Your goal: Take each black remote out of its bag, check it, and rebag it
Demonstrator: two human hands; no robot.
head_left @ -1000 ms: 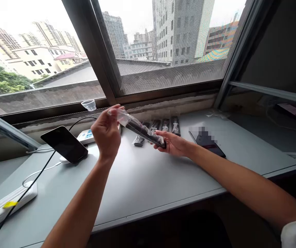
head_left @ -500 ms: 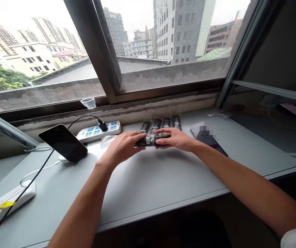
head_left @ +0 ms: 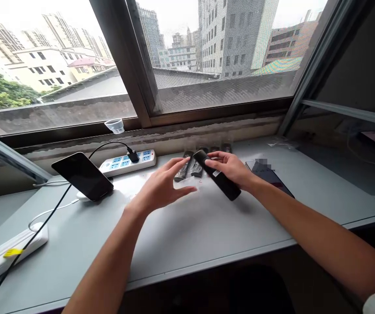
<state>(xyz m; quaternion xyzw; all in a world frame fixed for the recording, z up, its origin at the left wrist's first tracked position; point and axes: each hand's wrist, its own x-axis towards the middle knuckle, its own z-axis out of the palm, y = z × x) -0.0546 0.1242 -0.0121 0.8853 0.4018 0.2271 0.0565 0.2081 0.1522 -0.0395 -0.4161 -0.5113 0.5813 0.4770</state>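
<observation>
Holding a black bar-shaped device [head_left: 226,184] between thumb and fingers, the right-hand grip [head_left: 235,170] is closed on its upper part, to the right of the power strip [head_left: 109,169] with blue sockets. The device shows a small white label [head_left: 216,173] and slants over the table [head_left: 181,235], its nearer end pointing away from the power strip. The left-hand grip [head_left: 159,185] is spread wide, thumb well apart from fingers, between the device and the power strip; whether its fingertips touch anything, I cannot tell. Black items in clear wrapping [head_left: 182,170] lie in a row right of the power strip, partly hidden by the hands and device.

A black plug [head_left: 133,155] sits in the power strip's right part. Above the power strip, by the window frame, is a clear cup [head_left: 114,126]. A dark phone [head_left: 79,174] leans on a stand, left of the power strip and nearer the viewer. Well to its right lie a flat dark device [head_left: 272,179], partly pixelated, and, farther back, crumpled clear plastic [head_left: 281,144].
</observation>
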